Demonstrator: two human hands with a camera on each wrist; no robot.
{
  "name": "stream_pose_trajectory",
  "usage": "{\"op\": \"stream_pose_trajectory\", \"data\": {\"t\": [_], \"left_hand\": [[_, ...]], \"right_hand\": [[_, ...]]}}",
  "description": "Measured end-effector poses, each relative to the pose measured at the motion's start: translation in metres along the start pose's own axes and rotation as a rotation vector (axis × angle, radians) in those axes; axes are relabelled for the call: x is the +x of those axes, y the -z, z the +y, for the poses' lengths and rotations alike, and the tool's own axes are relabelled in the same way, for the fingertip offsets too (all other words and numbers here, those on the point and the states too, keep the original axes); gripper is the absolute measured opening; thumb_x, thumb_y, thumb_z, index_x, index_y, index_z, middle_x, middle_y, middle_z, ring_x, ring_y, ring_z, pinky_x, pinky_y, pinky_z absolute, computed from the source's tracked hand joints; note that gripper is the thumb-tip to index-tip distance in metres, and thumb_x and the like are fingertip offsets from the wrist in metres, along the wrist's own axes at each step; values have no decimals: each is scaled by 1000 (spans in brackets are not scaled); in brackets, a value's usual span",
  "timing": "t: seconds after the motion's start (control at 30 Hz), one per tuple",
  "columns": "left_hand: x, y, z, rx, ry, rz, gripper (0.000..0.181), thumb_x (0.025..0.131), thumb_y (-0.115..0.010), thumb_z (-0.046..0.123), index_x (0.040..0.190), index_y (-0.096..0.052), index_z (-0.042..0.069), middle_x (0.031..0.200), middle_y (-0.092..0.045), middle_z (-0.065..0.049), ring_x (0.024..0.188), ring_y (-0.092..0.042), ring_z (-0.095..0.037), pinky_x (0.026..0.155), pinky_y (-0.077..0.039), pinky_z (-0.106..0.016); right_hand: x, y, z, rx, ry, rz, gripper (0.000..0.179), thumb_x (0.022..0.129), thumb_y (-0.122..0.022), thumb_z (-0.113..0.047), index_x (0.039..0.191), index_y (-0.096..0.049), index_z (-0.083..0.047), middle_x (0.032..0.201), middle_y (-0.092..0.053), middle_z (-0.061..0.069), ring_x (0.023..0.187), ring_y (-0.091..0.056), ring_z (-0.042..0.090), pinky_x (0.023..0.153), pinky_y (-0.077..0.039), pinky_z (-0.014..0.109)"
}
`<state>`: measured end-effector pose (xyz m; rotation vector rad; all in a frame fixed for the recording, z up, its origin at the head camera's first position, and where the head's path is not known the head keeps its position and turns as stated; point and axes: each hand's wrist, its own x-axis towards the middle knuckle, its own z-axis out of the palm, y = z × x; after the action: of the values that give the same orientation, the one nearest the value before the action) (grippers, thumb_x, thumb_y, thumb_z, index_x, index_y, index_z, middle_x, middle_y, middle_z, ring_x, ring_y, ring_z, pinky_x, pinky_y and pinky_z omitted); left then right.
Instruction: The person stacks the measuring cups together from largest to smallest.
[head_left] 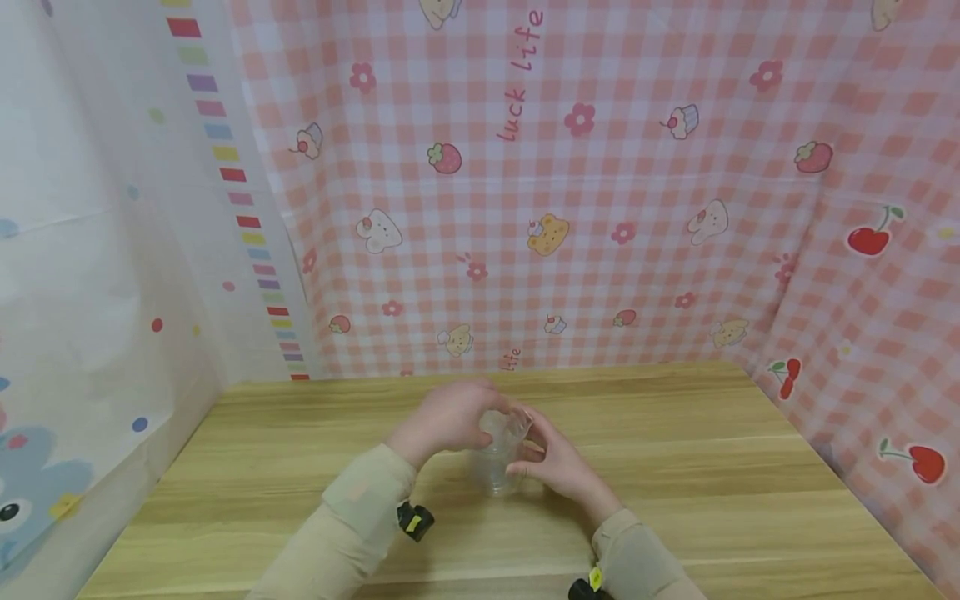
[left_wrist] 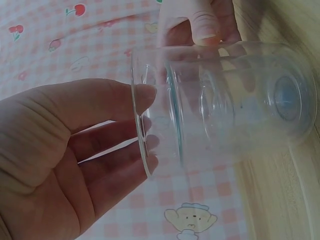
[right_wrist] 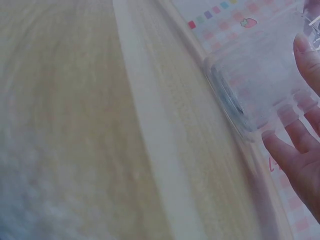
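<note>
Between the two hands a clear see-through cup (head_left: 495,471) stands upright with its base at the wooden table. Seen from the left wrist, the cup (left_wrist: 240,135) has a clear rim at its top, a bluish ring a little below it and a rounded inner shape further down. My left hand (head_left: 453,421) comes over the top and pinches that rim, thumb on one side and fingertips on the other. My right hand (head_left: 558,467) holds the cup's side, thumb and fingers around the wall; the right wrist view shows its fingertips (right_wrist: 287,116) on the wall.
The wooden table (head_left: 712,500) has a pale grain. A pink checked cloth (head_left: 622,192) hangs behind it, with a white printed sheet (head_left: 90,250) at left. Black wrist cameras (head_left: 415,521) are strapped to both sleeves.
</note>
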<state>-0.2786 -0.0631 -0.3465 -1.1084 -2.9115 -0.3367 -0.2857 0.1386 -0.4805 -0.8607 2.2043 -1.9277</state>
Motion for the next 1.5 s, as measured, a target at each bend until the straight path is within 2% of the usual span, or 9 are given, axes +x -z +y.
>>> {"op": "stream_pose_trajectory", "data": {"t": [0.33,0.47,0.77,1.03,1.5], "left_hand": [[3,-2,2,5,2,-21,42,74,-84,9,114,-74,18,114,-69,0,104,-64,-21,87,-55,-42],[4,-4,2,14,2,-28,42,74,-84,8,114,-74,19,113,-69,0,102,-64,-20,85,-55,-41],[6,-6,6,91,-1,-46,40,75,-85,10,112,-75,20,108,-69,2,97,-64,-18,81,-55,-36],[7,-6,10,107,-1,-58,36,76,-84,8,110,-76,19,111,-70,1,103,-64,-18,86,-55,-36],[11,-10,4,132,-28,-85,37,78,-83,11,113,-75,21,115,-71,3,106,-64,-18,89,-54,-35]], "right_hand": [[-1,1,3,3,17,-7,86,81,-79,-6,151,-30,0,154,-32,24,140,-32,44,106,-42,42],[-2,1,3,-5,1,-2,86,81,-79,-5,152,-31,-3,155,-32,21,140,-32,42,107,-41,42],[-1,0,2,-6,-1,-6,84,81,-78,1,152,-31,-4,155,-33,20,140,-34,41,106,-43,40],[-1,-1,4,13,27,-6,84,82,-78,1,151,-31,0,153,-34,24,137,-37,44,104,-45,40],[-1,0,6,40,58,-14,87,81,-79,0,152,-29,1,153,-34,24,135,-39,44,103,-46,40]]}}
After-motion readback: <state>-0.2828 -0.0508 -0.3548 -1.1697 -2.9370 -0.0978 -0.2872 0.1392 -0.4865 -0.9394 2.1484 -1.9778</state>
